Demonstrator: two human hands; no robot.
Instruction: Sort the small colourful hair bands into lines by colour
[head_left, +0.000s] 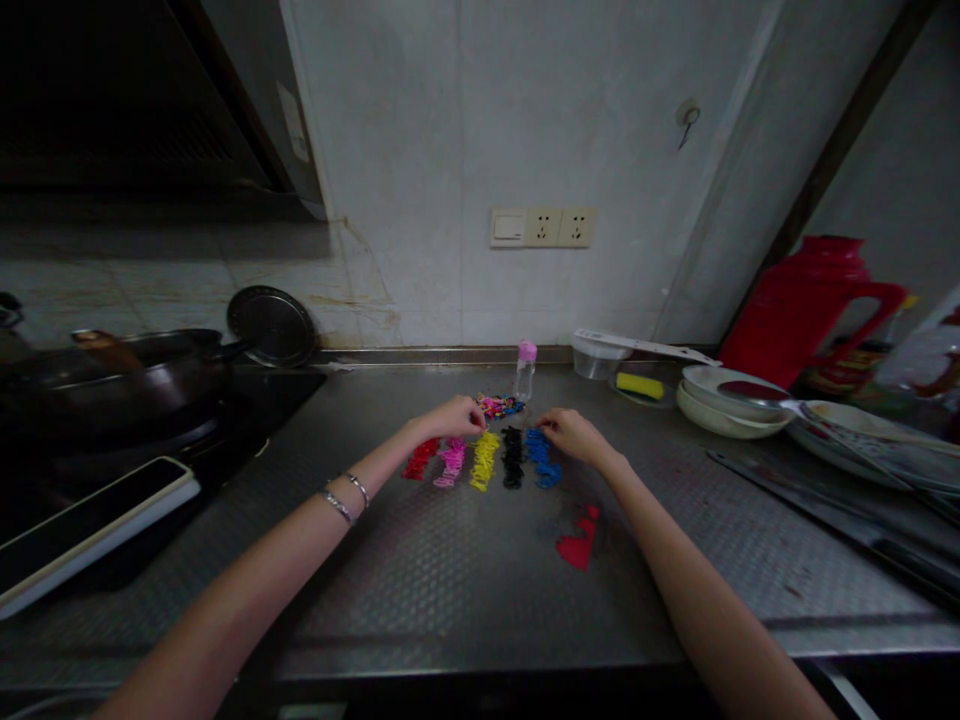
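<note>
Rubber bands (pretty sure, they're looking tiny) are lying in five colour rows mid-counter, and that steel counter is filling most of the view. Next down in size: a pan is sitting over on the left, a red thermos jug is standing far right, and stacked bowls are sitting closer in.

Then the hands. The left hand is hovering by the far end of the yellow row, its grip pinched in; I'm not seeing whether a band is caught there. The right hand is curling at the far end of the blue row, and I'm not able to tell if that grip is holding anything either.

Smaller stuff: a pink-capped bottle is standing just behind a mixed-colour heap, and a red scrap is lying nearer the body.

What's worrying me: the rows are sitting close together, so a dragging finger could be mixing colours. A careless knuckle could be scattering the heap or toppling the bottle.

Front edge is running well apart from the rows, leaving decent room; behind, bottle and wall are making things tighter.
</note>
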